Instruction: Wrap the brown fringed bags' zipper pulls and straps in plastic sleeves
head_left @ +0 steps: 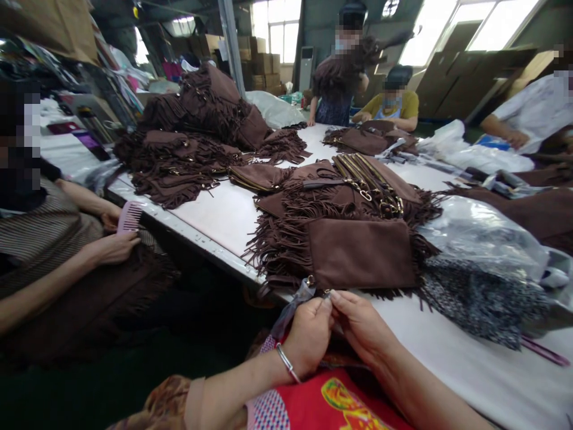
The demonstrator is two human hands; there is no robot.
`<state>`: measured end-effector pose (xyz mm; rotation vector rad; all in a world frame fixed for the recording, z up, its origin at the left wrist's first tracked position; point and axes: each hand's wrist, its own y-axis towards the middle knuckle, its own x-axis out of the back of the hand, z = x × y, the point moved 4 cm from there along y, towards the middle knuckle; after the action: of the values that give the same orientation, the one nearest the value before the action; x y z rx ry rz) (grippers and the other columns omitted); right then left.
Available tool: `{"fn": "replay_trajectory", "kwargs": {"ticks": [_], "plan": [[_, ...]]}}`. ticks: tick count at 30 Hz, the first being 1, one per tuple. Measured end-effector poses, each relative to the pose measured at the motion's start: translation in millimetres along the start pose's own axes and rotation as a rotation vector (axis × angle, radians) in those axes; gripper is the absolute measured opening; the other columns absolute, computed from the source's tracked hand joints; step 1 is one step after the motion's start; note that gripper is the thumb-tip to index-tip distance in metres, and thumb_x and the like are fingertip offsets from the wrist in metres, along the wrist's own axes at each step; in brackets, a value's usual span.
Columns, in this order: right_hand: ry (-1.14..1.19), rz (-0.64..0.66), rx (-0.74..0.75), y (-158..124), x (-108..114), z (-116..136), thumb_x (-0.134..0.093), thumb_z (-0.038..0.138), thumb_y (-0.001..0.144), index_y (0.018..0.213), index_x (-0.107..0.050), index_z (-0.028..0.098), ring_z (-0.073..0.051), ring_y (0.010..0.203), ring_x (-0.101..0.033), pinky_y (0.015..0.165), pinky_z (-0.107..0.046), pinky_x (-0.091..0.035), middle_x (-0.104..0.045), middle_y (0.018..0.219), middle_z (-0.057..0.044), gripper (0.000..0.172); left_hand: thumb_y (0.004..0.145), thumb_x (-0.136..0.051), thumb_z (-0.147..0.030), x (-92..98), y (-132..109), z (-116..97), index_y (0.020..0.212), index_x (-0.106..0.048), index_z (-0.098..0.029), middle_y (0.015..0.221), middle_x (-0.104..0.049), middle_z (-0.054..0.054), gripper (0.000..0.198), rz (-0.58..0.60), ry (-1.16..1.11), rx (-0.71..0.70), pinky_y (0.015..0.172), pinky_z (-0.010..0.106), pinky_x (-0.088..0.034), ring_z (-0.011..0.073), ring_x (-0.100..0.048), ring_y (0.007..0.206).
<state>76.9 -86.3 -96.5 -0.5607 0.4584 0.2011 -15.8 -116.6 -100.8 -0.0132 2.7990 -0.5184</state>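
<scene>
A flat brown pouch (362, 254) lies at the table's near edge, on top of a stack of brown fringed bags (286, 230). Just below its lower left corner, my left hand (308, 334) and my right hand (364, 325) meet, both closed in a pinch. Their fingertips come together at a small metal clasp (327, 293), mostly covered by the fingers. Beside my left hand hangs a strip in greyish plastic wrap (292, 310), near a gold-coloured ring (310, 280) at the pouch's corner. Several gold zips and clips (369, 179) lie across the stack behind.
Left, a co-worker's hand (111, 246) holds brown fringed material with a pink comb (129, 216). A heap of brown fringed bags (201, 113) stands farther back. Clear plastic bags (483, 230) and a black-and-white speckled cloth (478, 298) lie right. More people work across the white table (215, 218).
</scene>
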Motion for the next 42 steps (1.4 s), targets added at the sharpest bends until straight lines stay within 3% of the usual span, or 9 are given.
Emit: {"fn": "replay_trajectory", "kwargs": {"ticks": [10,14,21,26,29,32,35,38,42], "plan": [[0.293,0.037,-0.141,4.2,-4.7,-6.2,-0.085,0.034,0.058,0.067,-0.067,0.015,-0.006,0.050,-0.048,0.049,-0.015,-0.041,-0.059,0.055,0.004,0.027,0.083,-0.063,-0.037,-19.3,-8.5,-8.8,0.080,-0.048,-0.016,0.051,-0.023,-0.012,0.026,0.388,-0.824,0.432,0.036,0.012,-0.008,0.0018,-0.005,0.040],[0.288,0.115,-0.110,5.5,-12.1,3.7,-0.086,0.033,0.056,0.064,-0.068,0.015,-0.005,0.048,-0.047,0.047,-0.015,-0.039,-0.059,0.055,0.004,0.027,0.088,-0.057,-0.030,-18.9,-11.4,-17.2,0.080,-0.049,-0.016,0.053,-0.019,-0.011,0.018,0.555,-0.971,0.435,0.036,0.012,-0.004,0.0030,-0.002,0.042],[0.194,0.099,0.000,8.9,-16.1,8.2,-0.085,0.035,0.059,0.069,-0.067,0.014,-0.007,0.051,-0.050,0.051,-0.017,-0.040,-0.062,0.059,0.003,0.029,0.090,-0.053,-0.027,-15.2,-8.7,-18.5,0.077,-0.048,-0.015,0.055,-0.018,-0.010,0.019,0.550,-1.005,0.418,0.037,0.013,-0.003,0.0024,-0.003,0.041],[0.243,0.234,-0.078,-4.2,-9.8,6.5,-0.068,0.049,0.078,0.078,-0.063,0.017,-0.011,0.060,-0.057,0.059,-0.023,-0.047,-0.063,0.068,0.001,0.033,0.089,-0.055,-0.037,-2.1,-3.4,-6.8,0.086,-0.057,-0.012,0.058,-0.040,-0.006,0.026,0.479,-0.820,0.479,0.038,0.012,-0.025,0.0027,-0.034,0.040],[0.289,0.156,-0.113,-9.3,11.6,11.9,-0.060,0.048,0.085,0.093,-0.062,0.019,-0.018,0.081,-0.064,0.070,-0.031,-0.052,-0.068,0.093,-0.006,0.031,0.086,-0.057,-0.043,14.0,-7.1,-3.9,0.102,-0.062,-0.011,0.084,-0.062,0.007,0.036,0.404,-0.505,0.363,0.062,0.023,-0.047,0.0123,-0.060,0.068],[0.367,-0.066,-0.111,-3.6,36.2,20.8,-0.062,0.044,0.084,0.086,-0.062,0.018,-0.016,0.079,-0.066,0.070,-0.029,-0.052,-0.069,0.088,-0.006,0.026,0.082,-0.063,-0.043,22.6,-15.6,-13.0,0.110,-0.064,-0.015,0.107,-0.066,0.011,0.039,0.416,-0.122,0.248,0.080,0.028,-0.045,0.0182,-0.061,0.095],[0.378,-0.205,-0.076,6.4,43.8,31.1,-0.068,0.040,0.078,0.075,-0.059,0.020,-0.011,0.049,-0.055,0.048,-0.023,-0.045,-0.062,0.059,0.002,0.022,0.080,-0.064,-0.049,19.1,-19.6,-27.7,0.110,-0.066,-0.017,0.105,-0.067,0.009,0.044,0.455,0.150,0.138,0.080,0.027,-0.043,0.0207,-0.060,0.099],[0.358,-0.269,0.094,3.1,35.6,43.1,-0.074,0.032,0.071,0.072,-0.058,0.021,-0.009,0.041,-0.047,0.039,-0.021,-0.039,-0.058,0.052,0.006,0.020,0.079,-0.061,-0.056,8.7,-18.4,-40.6,0.109,-0.065,-0.016,0.092,-0.068,0.008,0.050,0.426,0.230,0.039,0.068,0.025,-0.044,0.0192,-0.062,0.083],[0.136,-0.169,0.378,-29.0,18.4,48.1,-0.072,0.039,0.072,0.089,-0.067,0.020,-0.017,0.061,-0.062,0.049,-0.027,-0.049,-0.071,0.076,-0.002,0.026,0.069,-0.069,-0.061,-7.8,-18.8,-60.7,0.103,-0.069,-0.019,0.088,-0.069,0.010,0.054,0.390,0.045,-0.030,0.066,0.032,-0.048,0.0235,-0.064,0.081]]}}
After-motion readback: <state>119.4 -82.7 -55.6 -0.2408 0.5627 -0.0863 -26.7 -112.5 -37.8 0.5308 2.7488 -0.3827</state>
